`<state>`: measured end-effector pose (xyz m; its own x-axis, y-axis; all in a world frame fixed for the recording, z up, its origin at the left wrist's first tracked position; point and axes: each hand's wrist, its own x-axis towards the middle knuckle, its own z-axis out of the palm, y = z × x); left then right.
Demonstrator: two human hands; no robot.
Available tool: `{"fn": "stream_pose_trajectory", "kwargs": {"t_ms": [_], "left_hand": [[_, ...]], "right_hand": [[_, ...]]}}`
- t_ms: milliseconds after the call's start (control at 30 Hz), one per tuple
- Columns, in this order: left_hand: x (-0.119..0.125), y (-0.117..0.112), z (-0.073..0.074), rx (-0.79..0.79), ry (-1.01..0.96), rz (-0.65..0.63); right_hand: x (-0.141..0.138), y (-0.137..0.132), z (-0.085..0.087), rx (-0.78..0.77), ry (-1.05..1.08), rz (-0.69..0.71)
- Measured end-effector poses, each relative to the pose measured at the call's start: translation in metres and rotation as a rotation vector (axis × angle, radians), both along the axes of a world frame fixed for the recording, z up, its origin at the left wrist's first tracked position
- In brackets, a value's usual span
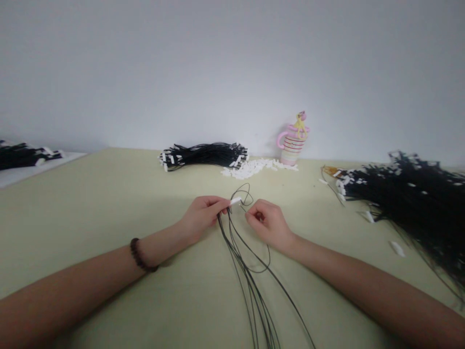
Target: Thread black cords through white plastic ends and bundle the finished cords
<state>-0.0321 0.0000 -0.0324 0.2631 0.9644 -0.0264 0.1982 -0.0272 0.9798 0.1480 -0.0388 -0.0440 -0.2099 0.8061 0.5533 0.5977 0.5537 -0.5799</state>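
Between thumb and fingers, my left hand [204,214] pinches a small white connector housing [236,200] and several thin black wires [250,278]. The wires hang from that hand towards the table's near edge. My right hand [268,222] is closed in a pinch on the end of a thin black wire, just right of the white housing. A small loop of wire [249,190] stands up behind the two hands. Whether the wire tip touches the housing is too small to tell.
Behind lies a bundle of black wires [207,154] with white ends, beside a pile of loose white housings [250,168]. A pink striped cup [292,145] stands against the wall. A large heap of black wires [410,198] covers the right side; another bundle [25,155] lies far left.
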Motion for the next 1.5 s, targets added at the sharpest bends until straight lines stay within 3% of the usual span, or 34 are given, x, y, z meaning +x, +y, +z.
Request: {"fn": "stream_pose_trajectory", "kwargs": {"t_ms": [267, 1067, 1333, 1500], "left_hand": [[0.005, -0.003, 0.009, -0.112, -0.071, 0.027], [0.005, -0.004, 0.006, -0.103, -0.075, 0.042], [0.004, -0.004, 0.006, -0.093, -0.064, 0.036], [0.004, -0.003, 0.005, -0.087, -0.072, 0.03]], "right_hand": [[-0.004, 0.002, -0.001, 0.038, 0.045, -0.034], [-0.01, 0.004, -0.002, -0.014, 0.225, -0.064], [-0.01, 0.012, -0.005, -0.253, 0.45, -0.082], [-0.01, 0.013, -0.005, -0.275, 0.459, -0.081]]}}
